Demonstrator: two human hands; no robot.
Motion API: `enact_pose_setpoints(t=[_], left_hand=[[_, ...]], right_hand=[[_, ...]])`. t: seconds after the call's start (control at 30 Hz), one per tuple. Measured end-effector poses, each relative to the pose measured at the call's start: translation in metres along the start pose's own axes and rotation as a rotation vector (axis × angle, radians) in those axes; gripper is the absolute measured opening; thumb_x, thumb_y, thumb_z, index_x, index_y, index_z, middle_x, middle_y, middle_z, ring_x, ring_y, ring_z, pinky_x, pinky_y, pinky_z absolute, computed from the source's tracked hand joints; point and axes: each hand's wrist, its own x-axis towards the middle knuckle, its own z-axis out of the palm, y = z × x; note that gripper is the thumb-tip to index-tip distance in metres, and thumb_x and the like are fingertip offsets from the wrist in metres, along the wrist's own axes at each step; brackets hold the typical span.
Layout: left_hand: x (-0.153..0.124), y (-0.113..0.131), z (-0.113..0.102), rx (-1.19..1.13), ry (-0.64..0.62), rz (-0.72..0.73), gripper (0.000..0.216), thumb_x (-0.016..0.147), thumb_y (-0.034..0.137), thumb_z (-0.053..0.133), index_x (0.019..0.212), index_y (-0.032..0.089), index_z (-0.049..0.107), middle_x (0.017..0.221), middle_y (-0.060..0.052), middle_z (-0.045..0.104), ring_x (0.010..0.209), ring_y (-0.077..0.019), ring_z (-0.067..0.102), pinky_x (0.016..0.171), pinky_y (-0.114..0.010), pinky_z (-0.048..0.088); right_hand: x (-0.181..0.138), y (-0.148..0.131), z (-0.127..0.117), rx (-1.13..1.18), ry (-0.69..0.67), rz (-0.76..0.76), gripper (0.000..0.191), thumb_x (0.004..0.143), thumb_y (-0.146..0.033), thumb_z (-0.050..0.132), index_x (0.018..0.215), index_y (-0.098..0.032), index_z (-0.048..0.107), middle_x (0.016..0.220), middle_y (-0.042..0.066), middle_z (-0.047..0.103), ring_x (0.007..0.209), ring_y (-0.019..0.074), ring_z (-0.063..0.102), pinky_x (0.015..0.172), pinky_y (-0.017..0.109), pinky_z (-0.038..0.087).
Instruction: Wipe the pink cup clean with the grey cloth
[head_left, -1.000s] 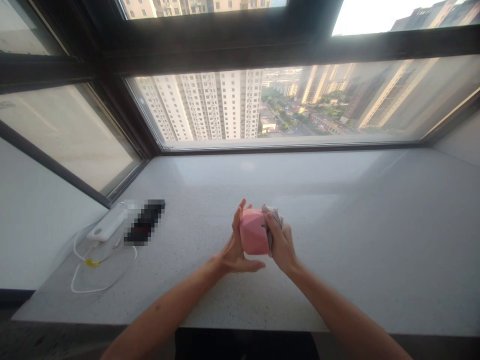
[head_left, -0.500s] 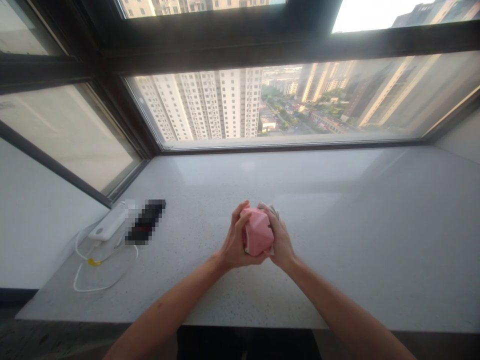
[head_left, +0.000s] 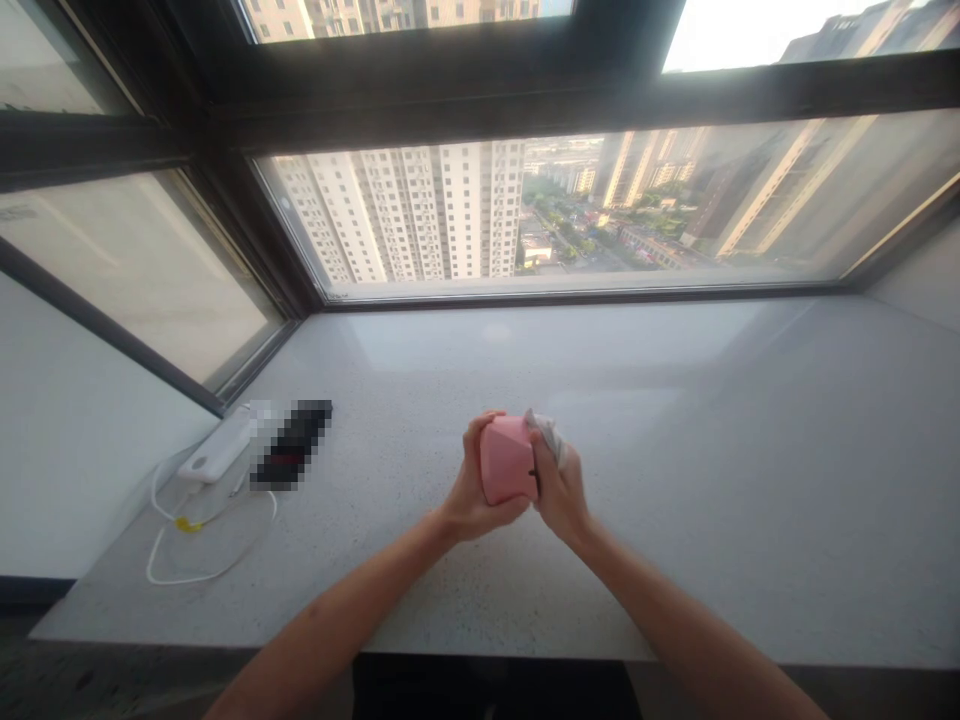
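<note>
A pink faceted object [head_left: 508,462] with a small dark slot or mark on its right side is held above the pale countertop, between both hands. Its exact kind is unclear. Curled round its left side and underside is my left hand [head_left: 476,490]. My right hand [head_left: 561,490] is closed on a crumpled whitish cloth or tissue [head_left: 550,437], the thumb side against the object's right face. The right fingertips are hidden behind the cloth.
A speckled pale sill [head_left: 720,480] runs below the window [head_left: 420,220]. At left lie a white power strip [head_left: 214,450], a looped white cable [head_left: 202,578] with a yellow tie [head_left: 187,524], and a dark blurred-out item [head_left: 292,445].
The pink object has turned in my hands, showing a different face, with its dark mark lower. My right hand and the cloth have shifted slightly, and more of the cloth shows.
</note>
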Motion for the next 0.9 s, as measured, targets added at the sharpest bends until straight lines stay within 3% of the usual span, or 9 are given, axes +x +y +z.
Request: enact_pose_setpoints(t=[0.07, 0.13, 0.2, 0.27, 0.33, 0.47, 0.6, 0.77, 0.9], left_hand=[[-0.003, 0.001, 0.004, -0.256, -0.013, -0.282, 0.094, 0.097, 0.070, 0.069, 0.171, 0.033, 0.024, 0.156, -0.016, 0.056, 0.137, -0.0386, 0.063, 0.114, -0.059, 0.053], [-0.004, -0.001, 0.004, -0.348, -0.046, -0.405, 0.095, 0.101, 0.075, 0.059, 0.174, 0.032, 0.017, 0.155, -0.017, 0.057, 0.138, -0.0398, 0.063, 0.116, -0.063, 0.051], [-0.003, -0.005, 0.000, -0.237, -0.072, -0.257, 0.114, 0.090, 0.076, 0.076, 0.175, 0.036, 0.011, 0.170, -0.019, 0.042, 0.154, -0.0443, 0.048, 0.125, -0.067, 0.041], [0.000, -0.009, -0.004, -0.026, -0.065, 0.021, 0.130, 0.070, 0.069, 0.096, 0.172, 0.041, 0.020, 0.178, -0.016, 0.027, 0.166, -0.0475, 0.028, 0.131, -0.070, 0.030], [0.002, -0.006, -0.006, 0.082, -0.019, 0.165, 0.118, 0.067, 0.063, 0.100, 0.165, 0.040, 0.037, 0.173, -0.014, 0.032, 0.164, -0.0459, 0.029, 0.131, -0.067, 0.030], [0.003, 0.012, 0.004, -0.284, 0.053, -0.202, 0.077, 0.096, 0.069, 0.066, 0.159, 0.031, 0.042, 0.140, -0.012, 0.064, 0.124, -0.0335, 0.067, 0.109, -0.053, 0.053], [0.004, 0.020, 0.011, -0.526, 0.085, -0.382, 0.076, 0.095, 0.067, 0.061, 0.155, 0.023, 0.045, 0.120, -0.010, 0.073, 0.107, -0.0298, 0.072, 0.101, -0.046, 0.056], [0.000, 0.009, 0.004, -0.294, 0.165, -0.247, 0.069, 0.098, 0.066, 0.062, 0.155, 0.029, 0.046, 0.133, -0.009, 0.065, 0.110, -0.0273, 0.066, 0.100, -0.044, 0.054], [0.004, 0.004, -0.007, 0.099, 0.073, 0.139, 0.079, 0.090, 0.069, 0.073, 0.154, 0.030, 0.048, 0.149, -0.014, 0.051, 0.140, -0.0381, 0.050, 0.119, -0.058, 0.043]], right_hand=[[0.000, 0.001, -0.006, -0.103, -0.079, -0.122, 0.068, 0.096, -0.078, 0.065, 0.057, -0.023, 0.055, 0.053, -0.003, 0.045, 0.051, 0.0126, 0.037, 0.052, 0.030, 0.033], [0.000, 0.001, -0.009, -0.134, -0.109, -0.160, 0.073, 0.093, -0.081, 0.067, 0.052, -0.024, 0.048, 0.049, -0.003, 0.041, 0.049, 0.0118, 0.033, 0.052, 0.031, 0.031], [-0.001, 0.000, -0.006, -0.091, -0.070, -0.084, 0.067, 0.098, -0.077, 0.064, 0.058, -0.023, 0.053, 0.052, -0.004, 0.043, 0.050, 0.0117, 0.034, 0.051, 0.030, 0.030], [-0.003, -0.001, -0.001, -0.005, -0.005, 0.035, 0.056, 0.104, -0.069, 0.060, 0.073, -0.023, 0.062, 0.059, -0.004, 0.051, 0.052, 0.0121, 0.039, 0.051, 0.028, 0.033], [-0.006, -0.001, 0.004, 0.038, 0.020, 0.086, 0.050, 0.108, -0.066, 0.056, 0.085, -0.023, 0.067, 0.067, -0.003, 0.057, 0.056, 0.0126, 0.044, 0.052, 0.026, 0.037], [-0.006, 0.003, 0.002, -0.114, -0.118, -0.118, 0.066, 0.102, -0.075, 0.058, 0.060, -0.023, 0.053, 0.054, -0.003, 0.045, 0.050, 0.0120, 0.037, 0.051, 0.029, 0.031], [-0.004, 0.003, -0.002, -0.146, -0.188, -0.158, 0.075, 0.093, -0.083, 0.064, 0.052, -0.024, 0.047, 0.049, -0.003, 0.041, 0.049, 0.0113, 0.033, 0.052, 0.030, 0.029], [-0.006, -0.003, 0.007, -0.027, -0.148, 0.061, 0.062, 0.102, -0.073, 0.058, 0.067, -0.023, 0.055, 0.057, -0.004, 0.045, 0.052, 0.0115, 0.037, 0.047, 0.025, 0.032], [-0.003, -0.008, 0.013, 0.230, -0.055, 0.308, 0.046, 0.097, -0.068, 0.069, 0.084, -0.024, 0.067, 0.072, -0.002, 0.057, 0.061, 0.0141, 0.050, 0.051, 0.024, 0.043]])
